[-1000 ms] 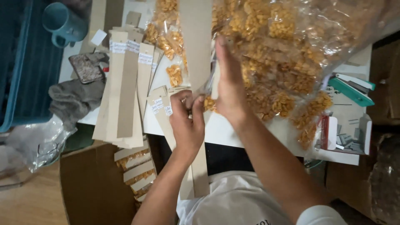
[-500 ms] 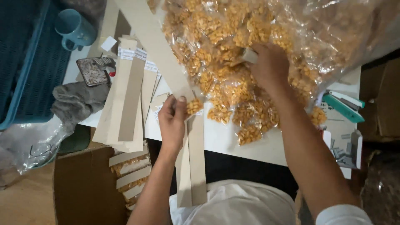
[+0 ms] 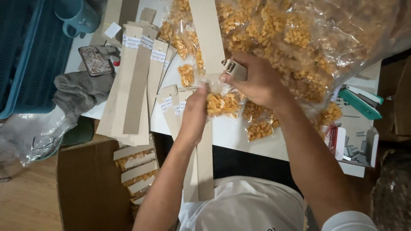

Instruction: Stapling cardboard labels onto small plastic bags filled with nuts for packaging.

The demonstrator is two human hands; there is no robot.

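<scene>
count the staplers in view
2. One small stapler is in the right hand, over the cardboard strip. A teal stapler lies at the table's right edge. Others may be hidden under the snack bags.

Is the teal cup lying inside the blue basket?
No, the teal cup stands on the table beside the blue basket, not inside it.

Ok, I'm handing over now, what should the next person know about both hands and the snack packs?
Left hand: pinches a snack pack against the long card strip.
Right hand: grips a stapler at the pack's top.
Done: filled strips lie in the box at lower left.
Left: blank strips on the table; the big bag holds many loose packs. Staple not seen driven.
</scene>
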